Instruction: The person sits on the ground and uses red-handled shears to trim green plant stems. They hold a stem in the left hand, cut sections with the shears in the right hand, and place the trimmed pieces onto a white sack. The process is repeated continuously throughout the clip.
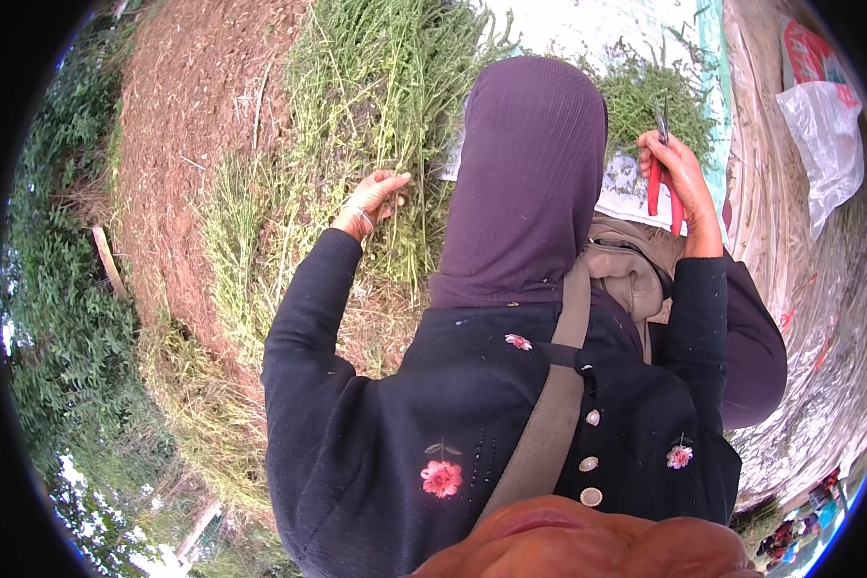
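Note:
My right hand [679,169] is closed around red-handled pruning shears [654,189], whose dark narrow blades point away from me. Past the blades, a loose heap of cut green sprigs [645,101] lies on a white sheet [568,27]. On the left, my left hand [380,197] is at the edge of a thick pile of long green stalks [376,106]. Its fingers are curled in and pressed together; what they hold, if anything, is too small to make out. A purple cloth-covered knee [530,173] rises between the two hands.
A tan bag [626,260] with a strap lies by my right forearm. Bare reddish soil [193,125] stretches to the left, with green bushes [58,260] beyond. At the right, a clear plastic bag [824,135] lies on pale crinkled sheeting [819,299].

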Available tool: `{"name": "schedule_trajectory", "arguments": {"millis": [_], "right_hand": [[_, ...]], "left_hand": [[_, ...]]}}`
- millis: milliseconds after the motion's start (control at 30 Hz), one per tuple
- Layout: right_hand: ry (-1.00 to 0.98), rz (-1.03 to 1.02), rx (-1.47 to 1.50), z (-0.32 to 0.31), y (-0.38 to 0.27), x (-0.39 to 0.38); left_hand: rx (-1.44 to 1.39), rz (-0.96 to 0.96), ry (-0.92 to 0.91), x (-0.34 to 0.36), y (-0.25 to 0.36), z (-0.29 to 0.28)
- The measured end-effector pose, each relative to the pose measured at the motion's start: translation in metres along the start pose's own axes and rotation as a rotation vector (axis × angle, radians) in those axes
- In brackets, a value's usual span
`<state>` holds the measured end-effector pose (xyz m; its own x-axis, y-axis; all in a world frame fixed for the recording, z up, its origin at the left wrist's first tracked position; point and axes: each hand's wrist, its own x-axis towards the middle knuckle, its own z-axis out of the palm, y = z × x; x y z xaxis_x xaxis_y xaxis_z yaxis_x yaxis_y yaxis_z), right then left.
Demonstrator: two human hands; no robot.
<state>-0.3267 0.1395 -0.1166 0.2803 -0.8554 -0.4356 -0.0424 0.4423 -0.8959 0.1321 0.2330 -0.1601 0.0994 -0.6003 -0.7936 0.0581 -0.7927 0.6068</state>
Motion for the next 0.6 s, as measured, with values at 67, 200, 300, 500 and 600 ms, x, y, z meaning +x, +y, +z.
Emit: {"name": "schedule_trajectory", "arguments": {"millis": [67,200,300,500,600], "right_hand": [[-0.001,-0.017,0.014,-0.001,0.001,0.000],[0.001,-0.012,-0.009,-0.003,0.001,0.000],[-0.015,-0.025,0.003,-0.006,0.005,0.002],[0.016,-0.014,0.029,0.002,0.000,-0.002],[0.029,0.008,-0.009,-0.004,-0.002,-0.002]], "left_hand": [[0.100,-0.002,0.023,0.002,-0.001,0.005],[0.394,0.050,0.167,0.012,-0.011,-0.004],[0.497,0.042,0.193,0.010,-0.012,-0.003],[0.461,0.031,0.126,0.002,-0.010,-0.002],[0.066,0.069,0.039,-0.005,0.000,-0.018]]}}
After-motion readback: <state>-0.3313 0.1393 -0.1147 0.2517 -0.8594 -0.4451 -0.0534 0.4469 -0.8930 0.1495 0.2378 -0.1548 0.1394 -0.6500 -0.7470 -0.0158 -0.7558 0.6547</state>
